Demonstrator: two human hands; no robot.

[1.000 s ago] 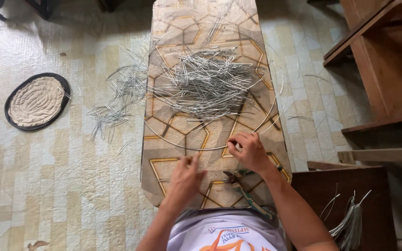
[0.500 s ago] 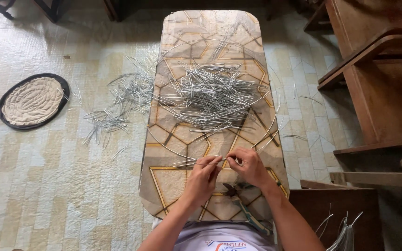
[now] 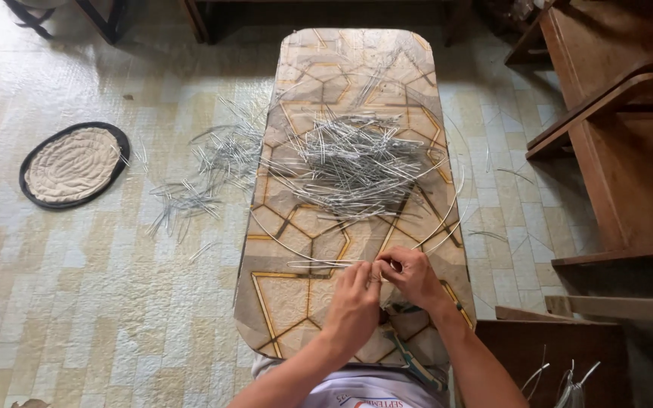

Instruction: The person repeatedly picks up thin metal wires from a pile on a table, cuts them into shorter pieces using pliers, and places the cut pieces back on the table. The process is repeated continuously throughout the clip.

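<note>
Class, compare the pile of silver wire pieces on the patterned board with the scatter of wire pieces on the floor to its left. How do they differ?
The pile on the board is dense and tangled; the floor scatter is thin and spread out. The board pile is larger; the floor scatter is smaller. Both are thin silvery wires.

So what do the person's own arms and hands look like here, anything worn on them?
Both forearms are bare, with no sleeves in view. The left hand and right hand wear no gloves; no rings or watch can be made out. A light shirt with printed colour shows below.
</note>
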